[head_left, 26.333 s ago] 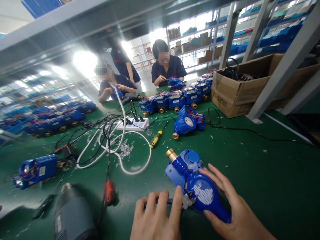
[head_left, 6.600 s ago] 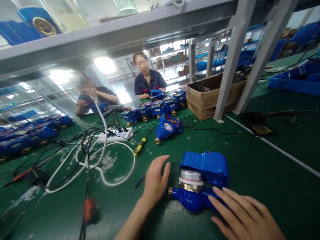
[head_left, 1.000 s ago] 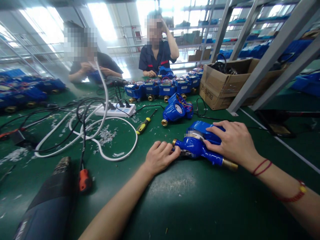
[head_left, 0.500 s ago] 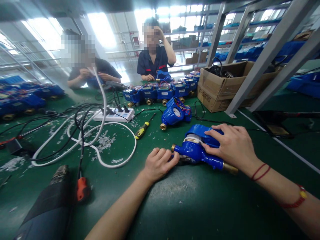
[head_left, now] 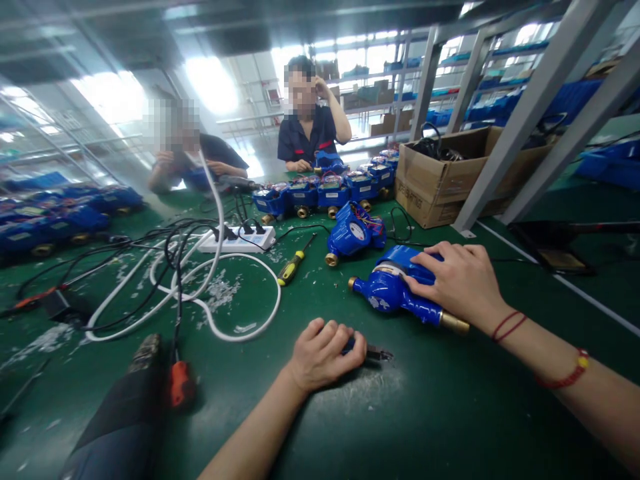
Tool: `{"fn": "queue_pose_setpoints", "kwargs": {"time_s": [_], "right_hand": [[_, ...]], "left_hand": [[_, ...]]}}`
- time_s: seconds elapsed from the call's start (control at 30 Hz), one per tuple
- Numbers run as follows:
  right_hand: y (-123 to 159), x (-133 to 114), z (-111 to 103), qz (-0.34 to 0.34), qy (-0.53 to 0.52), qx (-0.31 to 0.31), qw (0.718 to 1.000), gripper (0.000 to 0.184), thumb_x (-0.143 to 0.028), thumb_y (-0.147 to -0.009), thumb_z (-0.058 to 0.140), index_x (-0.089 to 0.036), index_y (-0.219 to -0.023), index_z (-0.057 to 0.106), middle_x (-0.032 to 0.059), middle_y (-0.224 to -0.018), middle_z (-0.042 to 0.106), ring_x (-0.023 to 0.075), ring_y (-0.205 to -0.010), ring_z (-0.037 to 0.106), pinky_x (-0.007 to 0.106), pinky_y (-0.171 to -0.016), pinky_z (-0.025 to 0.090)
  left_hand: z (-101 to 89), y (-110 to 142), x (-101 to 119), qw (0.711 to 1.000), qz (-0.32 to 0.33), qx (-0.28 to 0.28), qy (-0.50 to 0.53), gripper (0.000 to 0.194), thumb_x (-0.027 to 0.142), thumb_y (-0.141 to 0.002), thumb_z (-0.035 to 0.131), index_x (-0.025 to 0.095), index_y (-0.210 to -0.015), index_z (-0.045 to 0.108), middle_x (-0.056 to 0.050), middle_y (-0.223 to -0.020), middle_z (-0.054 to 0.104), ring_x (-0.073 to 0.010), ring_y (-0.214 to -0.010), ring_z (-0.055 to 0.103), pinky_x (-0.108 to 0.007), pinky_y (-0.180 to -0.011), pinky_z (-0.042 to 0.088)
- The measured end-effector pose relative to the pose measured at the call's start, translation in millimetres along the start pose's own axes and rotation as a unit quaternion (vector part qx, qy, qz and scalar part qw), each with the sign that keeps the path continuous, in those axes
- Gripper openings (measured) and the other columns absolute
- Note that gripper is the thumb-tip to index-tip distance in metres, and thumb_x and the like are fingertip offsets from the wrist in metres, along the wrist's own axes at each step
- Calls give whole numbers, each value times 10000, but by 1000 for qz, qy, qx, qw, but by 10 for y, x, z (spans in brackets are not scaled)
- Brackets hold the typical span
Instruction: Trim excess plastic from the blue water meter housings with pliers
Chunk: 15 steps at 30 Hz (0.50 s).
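My left hand (head_left: 327, 355) is closed around the handles of a pair of pliers (head_left: 379, 354), whose dark jaws stick out to the right just above the green table. Beyond the jaws lies a blue water meter (head_left: 384, 291) on its side, with brass threaded ends and a whitish ring under its blue top. My right hand (head_left: 457, 277) grips that top from the right, thumb near the ring and fingers over the far side. The pliers and the meter are apart. Behind stands a second water meter (head_left: 350, 233) with coloured wires showing.
A yellow-black screwdriver (head_left: 291, 268), a white power strip (head_left: 240, 239) and looped cables (head_left: 277, 293) lie left. A heat-gun-like tool (head_left: 117, 413) is at front left. Behind are several meters (head_left: 334, 195), a cardboard box (head_left: 425, 183), metal posts (head_left: 493, 150) and two people across the table.
My left hand has drawn the pliers back from the meter, toward me, uncovering raised marks on its body. My right hand stays on the meter. The view has tilted slightly.
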State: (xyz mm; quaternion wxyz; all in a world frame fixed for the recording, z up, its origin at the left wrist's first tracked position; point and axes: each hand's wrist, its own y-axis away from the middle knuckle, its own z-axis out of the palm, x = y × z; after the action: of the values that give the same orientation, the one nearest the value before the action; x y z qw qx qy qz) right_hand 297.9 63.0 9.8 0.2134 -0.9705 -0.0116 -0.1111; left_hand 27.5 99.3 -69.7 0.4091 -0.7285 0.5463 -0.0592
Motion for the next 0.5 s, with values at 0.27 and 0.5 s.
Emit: {"fn": "queue_pose_setpoints", "kwargs": {"time_s": [0.27, 0.5], "right_hand": [[29, 3, 37, -10, 1, 11, 1000, 358, -485, -849, 514, -195, -1047, 588, 112, -1072, 507, 286, -914, 475, 427, -814, 285], [22, 16, 20, -25, 9, 12, 1000, 384, -486, -854, 508, -178, -1066, 597, 124, -1077, 532, 301, -932, 494, 430, -795, 332]], "left_hand": [[29, 6, -76, 970, -205, -76, 102, 232, 151, -804, 502, 199, -1024, 557, -79, -876, 558, -217, -812, 474, -373, -726, 334], [4, -59, -124, 856, -411, -66, 308, 220, 157, -833, 431, 182, -1041, 499, -64, -935, 540, -202, -868, 494, -341, -760, 391]]}}
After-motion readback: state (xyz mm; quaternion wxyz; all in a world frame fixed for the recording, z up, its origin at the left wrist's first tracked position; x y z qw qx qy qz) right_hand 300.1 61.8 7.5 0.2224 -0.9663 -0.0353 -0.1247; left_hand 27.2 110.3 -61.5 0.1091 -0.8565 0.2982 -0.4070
